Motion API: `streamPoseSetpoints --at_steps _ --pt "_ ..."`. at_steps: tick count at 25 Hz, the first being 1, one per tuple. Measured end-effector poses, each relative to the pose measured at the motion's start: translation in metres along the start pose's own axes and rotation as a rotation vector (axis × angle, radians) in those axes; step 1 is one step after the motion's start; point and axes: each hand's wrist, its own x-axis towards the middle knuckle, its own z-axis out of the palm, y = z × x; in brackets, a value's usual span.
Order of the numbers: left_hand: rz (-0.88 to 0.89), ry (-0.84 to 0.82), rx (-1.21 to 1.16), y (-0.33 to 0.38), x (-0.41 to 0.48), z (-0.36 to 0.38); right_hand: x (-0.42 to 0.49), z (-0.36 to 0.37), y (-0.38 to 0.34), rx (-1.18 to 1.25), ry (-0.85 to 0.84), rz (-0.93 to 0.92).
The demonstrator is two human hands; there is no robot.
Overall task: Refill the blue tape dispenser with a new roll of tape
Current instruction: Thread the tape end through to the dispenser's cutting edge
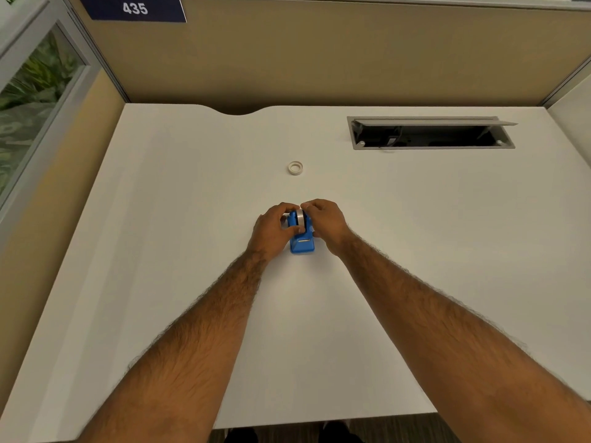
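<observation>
The fingers of the left hand (271,228) curl around the left side of the blue tape dispenser (301,238), with the thumb pressed against its near-left face and the fingertips bent over the top at about 11 o'clock of it. The fingers of the right hand (326,223) are bent together and pinch at the top of the roll of tape (299,218), which sits upright in the dispenser's cradle with its pale, shiny edge showing between the two hands; whether the fingertips grip the roll itself or a loose end of tape is too small to tell. The right thumb is tucked against the dispenser's right side. The dispenser stands on the white desk (192,251) near its middle, its cutter end pointing toward 6 o'clock, toward the person. Both bare forearms reach in from 6 o'clock, the left from the lower left and the right from the lower right. At 12 o'clock from the dispenser, well apart from it, a small white ring (295,168), seemingly a bare tape core, lies flat on the desk. At about 2 o'clock an open grey cable hatch (431,145) is set into the desk. A tan partition wall (319,59) rises behind the desk, with a dark sign (134,8) reading 435 at 11 o'clock.
</observation>
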Motion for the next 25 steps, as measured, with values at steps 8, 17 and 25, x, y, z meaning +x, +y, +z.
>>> streamPoseSetpoints --at_steps 8,17,25 --pt "0.001 -0.002 -0.009 0.004 -0.001 -0.001 -0.005 -0.001 0.001 -0.063 -0.042 -0.032" --pt "-0.039 -0.004 -0.045 0.010 -0.002 -0.003 0.006 0.005 -0.008 -0.089 0.040 0.048" --pt "-0.068 -0.023 0.025 0.006 0.001 0.000 -0.004 -0.002 -0.003 -0.015 -0.061 0.041"
